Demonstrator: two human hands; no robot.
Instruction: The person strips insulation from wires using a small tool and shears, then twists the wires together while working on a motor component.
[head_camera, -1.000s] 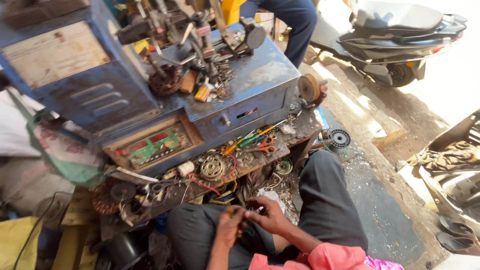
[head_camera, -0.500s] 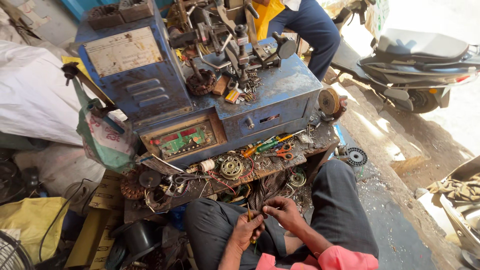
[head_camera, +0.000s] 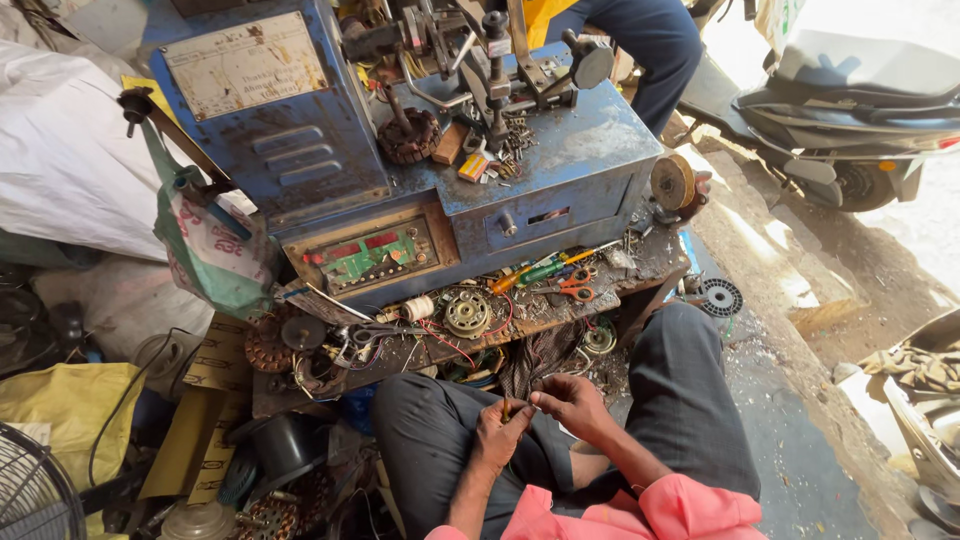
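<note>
Here the left hand (head_camera: 497, 432) and right hand (head_camera: 567, 400) each grip shut on a small orange piece (head_camera: 507, 407) pinched between their fingertips.

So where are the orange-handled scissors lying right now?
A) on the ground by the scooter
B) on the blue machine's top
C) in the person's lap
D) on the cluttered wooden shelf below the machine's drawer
D: the orange-handled scissors lie on the wooden shelf among screwdrivers, just under the blue machine, while both hands work lower down over the lap.
</note>
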